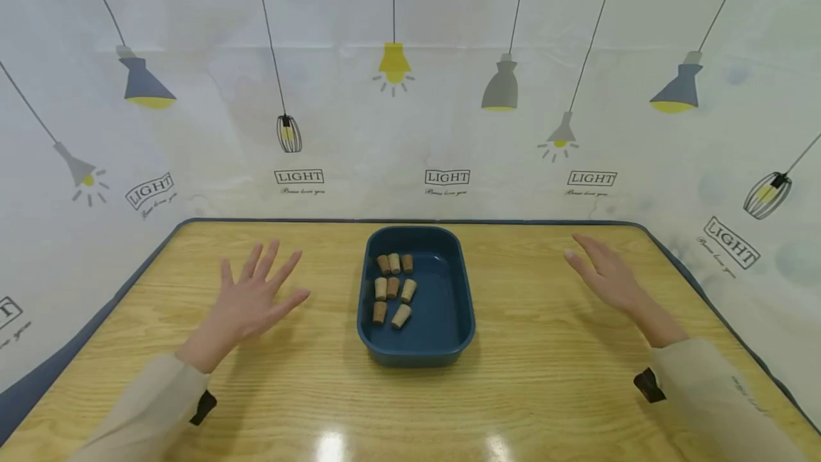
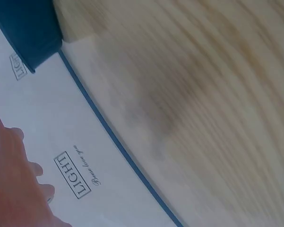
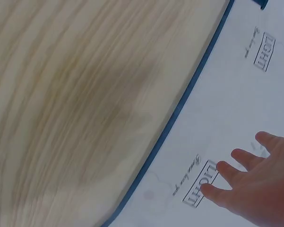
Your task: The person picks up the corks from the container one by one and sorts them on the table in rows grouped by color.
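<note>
Grip: left hand splayed, right hand loosely extended, both empty. Blue tray between, touching neither; eight corks lie in its left half.

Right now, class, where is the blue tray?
In the head view, the blue tray sits centrally on the table, between the left hand and right hand, with corks inside.

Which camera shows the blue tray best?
The head view: it alone shows the whole blue tray, corks included. The left wrist view catches only part, top left; the right wrist view, just what seems a small corner, top right.
</note>
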A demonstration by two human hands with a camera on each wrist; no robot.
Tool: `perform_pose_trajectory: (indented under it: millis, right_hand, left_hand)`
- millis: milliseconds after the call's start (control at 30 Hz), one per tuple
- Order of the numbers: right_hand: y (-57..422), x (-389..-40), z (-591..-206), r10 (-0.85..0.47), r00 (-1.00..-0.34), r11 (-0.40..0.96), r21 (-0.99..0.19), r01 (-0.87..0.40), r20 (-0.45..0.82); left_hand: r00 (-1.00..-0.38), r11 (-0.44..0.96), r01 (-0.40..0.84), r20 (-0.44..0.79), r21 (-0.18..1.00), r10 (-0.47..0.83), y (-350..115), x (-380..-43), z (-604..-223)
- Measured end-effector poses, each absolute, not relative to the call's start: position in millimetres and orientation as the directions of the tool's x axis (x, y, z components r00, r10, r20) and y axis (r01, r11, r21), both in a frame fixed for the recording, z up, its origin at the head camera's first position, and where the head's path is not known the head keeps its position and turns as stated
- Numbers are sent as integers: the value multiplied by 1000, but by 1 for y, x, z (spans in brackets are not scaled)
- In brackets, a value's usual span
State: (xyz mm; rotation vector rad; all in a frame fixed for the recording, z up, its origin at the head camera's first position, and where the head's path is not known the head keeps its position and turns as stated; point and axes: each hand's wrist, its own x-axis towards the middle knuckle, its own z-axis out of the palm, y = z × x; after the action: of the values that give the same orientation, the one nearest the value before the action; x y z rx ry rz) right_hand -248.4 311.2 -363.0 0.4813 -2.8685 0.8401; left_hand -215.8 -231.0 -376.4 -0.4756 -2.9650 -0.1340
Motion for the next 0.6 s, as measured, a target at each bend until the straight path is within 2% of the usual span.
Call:
perform_pose_trajectory:
  millis: [200,600]
  right_hand:
    - [290,-247,-364,-296,-941,716,-614,-332,163]
    - [258,-245,-360,-339,-935,632,-710,-310,107]
  left_hand:
    - [-924,934,355,169,41,343,-219,-212,-378]
    - [-874,889,458,199,25,444,-195,-201,-386]
